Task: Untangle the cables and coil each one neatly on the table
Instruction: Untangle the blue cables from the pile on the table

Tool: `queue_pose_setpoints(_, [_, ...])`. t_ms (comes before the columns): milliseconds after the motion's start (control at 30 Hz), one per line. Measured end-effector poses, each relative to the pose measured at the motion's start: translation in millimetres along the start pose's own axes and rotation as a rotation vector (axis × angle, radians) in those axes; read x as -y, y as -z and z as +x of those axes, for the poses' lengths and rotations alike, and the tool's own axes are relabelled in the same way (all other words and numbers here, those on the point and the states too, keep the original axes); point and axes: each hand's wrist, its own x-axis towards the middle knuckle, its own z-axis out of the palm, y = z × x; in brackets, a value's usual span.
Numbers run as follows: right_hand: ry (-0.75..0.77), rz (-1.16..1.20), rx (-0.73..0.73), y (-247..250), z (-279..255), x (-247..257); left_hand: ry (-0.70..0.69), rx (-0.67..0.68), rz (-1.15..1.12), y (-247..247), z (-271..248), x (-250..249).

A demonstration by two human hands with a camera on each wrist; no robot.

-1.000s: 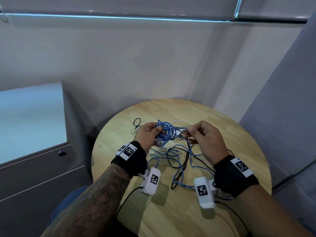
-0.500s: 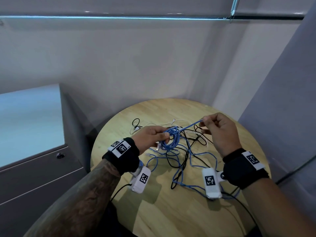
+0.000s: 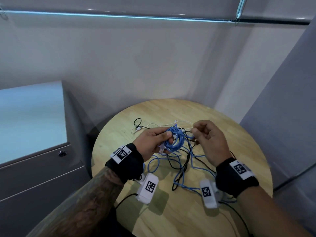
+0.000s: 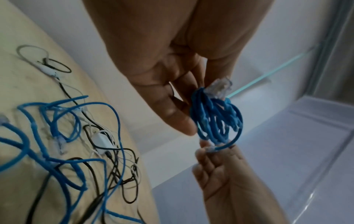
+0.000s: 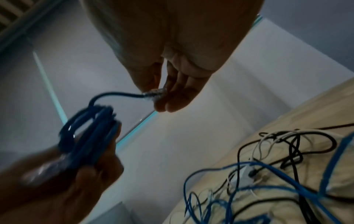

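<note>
A small blue network cable coil (image 3: 176,140) is held above the round wooden table (image 3: 171,211). My left hand (image 3: 166,136) grips it between thumb and fingers; in the left wrist view the coil (image 4: 216,119) shows a clear plug (image 4: 219,88) at its top. Just to its right, my right hand (image 3: 194,134) pinches the cable's other clear plug (image 5: 153,94), joined to the coil (image 5: 90,125) by a short free length. Below the hands, a loose tangle of blue, black and white cables (image 3: 181,166) lies on the table.
A small black loop with a white connector (image 3: 137,124) lies at the table's far left. A grey cabinet (image 3: 34,159) stands left of the table, and grey walls close in behind and on the right. White wrist cameras (image 3: 147,189) hang under both wrists.
My right hand, which had drawn the blue cable out to the right, has come back in beside the coil. The free length is now short. The left hand keeps hold of the coil.
</note>
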Motion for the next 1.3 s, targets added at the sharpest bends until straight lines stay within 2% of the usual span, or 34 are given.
queue_pose_setpoints(67, [0.014, 0.025, -0.015, -14.8, -9.1, -0.9, 0.006, -0.041, -0.093, -1.1, 1.9, -1.4])
queue_pose_setpoints(133, [0.046, 0.06, -0.099, -27.3, -17.6, -1.2, 0.011, -0.083, -0.129, -1.6, 3.1, -0.4])
queue_pose_setpoints(233, [0.201, 0.019, -0.126, -35.9, -26.5, 2.5, 0.017, -0.157, -0.159, -3.3, 3.1, 2.9])
queue_pose_setpoints(367, [0.512, -0.492, -0.035, -20.6, -19.6, -2.7, 0.022, -0.174, -0.234, -1.5, 2.2, -1.7])
queue_pose_setpoints(433, [0.562, -0.657, -0.05, -15.5, -13.5, -7.6, 0.039, -0.117, -0.243, -1.8, 0.9, -4.9])
queue_pose_setpoints(467, [0.516, -0.643, -0.058, -16.9, -13.1, -7.8, 0.048, -0.097, -0.227, -3.9, 0.5, -4.2])
queue_pose_setpoints(500, [0.412, -0.531, -0.054, -20.6, -13.6, -6.1, 0.051, -0.098, -0.201, -6.4, 1.0, -1.4])
queue_pose_setpoints(567, [0.105, -0.154, -0.021, -29.6, -15.4, 0.9, 0.027, -0.152, -0.131, -11.7, 2.8, 6.0])
queue_pose_setpoints(633, [-0.136, 0.049, -0.004, -32.3, -14.8, 5.0, -0.015, -0.214, -0.059, -15.8, 4.4, 10.1])
queue_pose_setpoints(700, [-0.289, 0.123, 0.03, -30.9, -15.3, 6.1, -0.056, -0.244, 0.006, -19.3, 4.6, 10.2])
queue_pose_setpoints(767, [-0.379, 0.217, 0.046, -31.1, -17.4, 8.1, -0.093, -0.266, 0.042, -21.9, 4.7, 11.2])
queue_pose_setpoints(867, [-0.448, 0.361, 0.053, -31.7, -20.8, 7.6, -0.148, -0.303, 0.137, -22.0, 5.8, 13.5])
queue_pose_setpoints(1100, [-0.45, 0.276, 0.139, -31.1, -16.5, 10.1, -0.198, -0.298, 0.294, -23.3, 3.1, 15.5])
queue_pose_setpoints(1300, [-0.466, 0.354, 0.108, -25.4, -13.2, 11.1, -0.217, -0.148, 0.385, -22.6, 1.0, 9.7])
